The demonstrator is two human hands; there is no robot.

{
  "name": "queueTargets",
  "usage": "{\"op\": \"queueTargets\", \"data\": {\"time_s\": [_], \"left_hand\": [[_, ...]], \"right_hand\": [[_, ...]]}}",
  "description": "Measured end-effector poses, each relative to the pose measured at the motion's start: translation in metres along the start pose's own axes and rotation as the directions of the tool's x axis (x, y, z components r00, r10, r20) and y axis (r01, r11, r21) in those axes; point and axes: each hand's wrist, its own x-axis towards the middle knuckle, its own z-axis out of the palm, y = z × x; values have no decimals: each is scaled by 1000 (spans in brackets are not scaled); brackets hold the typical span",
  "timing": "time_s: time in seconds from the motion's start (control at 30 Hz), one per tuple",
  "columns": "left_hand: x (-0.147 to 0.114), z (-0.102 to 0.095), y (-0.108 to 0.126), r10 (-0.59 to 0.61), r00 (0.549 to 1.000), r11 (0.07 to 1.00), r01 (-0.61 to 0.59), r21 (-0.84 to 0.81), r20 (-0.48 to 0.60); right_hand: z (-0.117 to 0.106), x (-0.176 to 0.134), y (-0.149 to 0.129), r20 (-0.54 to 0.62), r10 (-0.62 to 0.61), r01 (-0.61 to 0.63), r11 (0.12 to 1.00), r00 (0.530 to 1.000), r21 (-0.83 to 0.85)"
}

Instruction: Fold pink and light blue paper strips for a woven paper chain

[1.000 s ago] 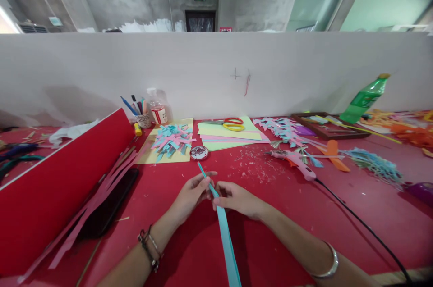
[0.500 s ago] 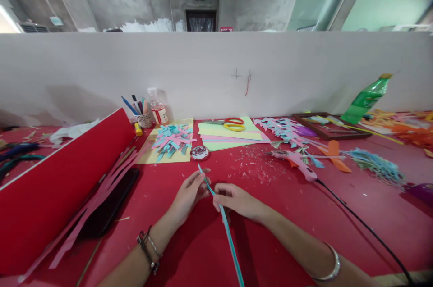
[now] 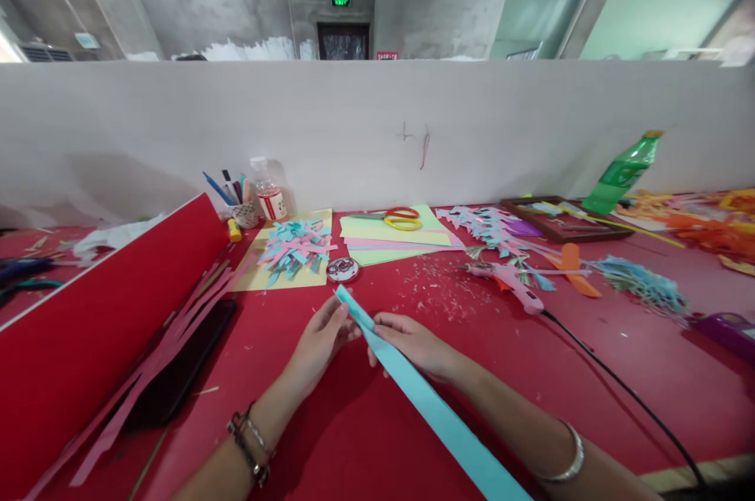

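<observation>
A long turquoise paper strip [image 3: 436, 403] runs from between my hands down past the bottom edge of the view, its broad face turned up. My left hand [image 3: 323, 336] pinches the far end of it between thumb and fingers. Just behind, my right hand [image 3: 410, 342] grips the strip with the thumb on top and the fingers underneath. Beyond my fingertips lies a small round tin [image 3: 343, 270]. A pile of short pink and blue paper pieces [image 3: 295, 249] rests on a yellow sheet [image 3: 251, 278] farther back.
Scissors [image 3: 395, 218] lie on stacked coloured sheets [image 3: 377, 249]. On the right, a pink glue gun [image 3: 519, 289] trails a black cord. A green bottle [image 3: 625, 174] stands by a brown tray [image 3: 560, 232]. Long pink strips [image 3: 171, 344] lie over a dark phone-like slab [image 3: 200, 363] beside a red board [image 3: 118, 328].
The paper strip has turned from edge-on to broad side up, and its near part has swung right. Both hands keep hold of it. The view has shifted slightly.
</observation>
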Motion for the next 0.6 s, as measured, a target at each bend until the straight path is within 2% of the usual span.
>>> {"op": "queueTargets", "data": {"time_s": [0.17, 0.33, 0.43, 0.6], "left_hand": [[2, -3, 1, 103, 995, 994, -103, 20, -10], [0, -4, 10, 175, 981, 968, -155, 196, -87], [0, -5, 15, 221, 972, 926, -185, 329, -76], [5, -14, 20, 214, 974, 905, -168, 392, -77]], "right_hand": [[-3, -1, -4, 28, -78, 81, 993, 997, -90], [-12, -3, -5, 56, -41, 48, 990, 998, -136], [-21, -6, -7, 76, -32, 47, 977, 997, -206], [-29, -9, -11, 75, 29, -7, 960, 997, -281]]}}
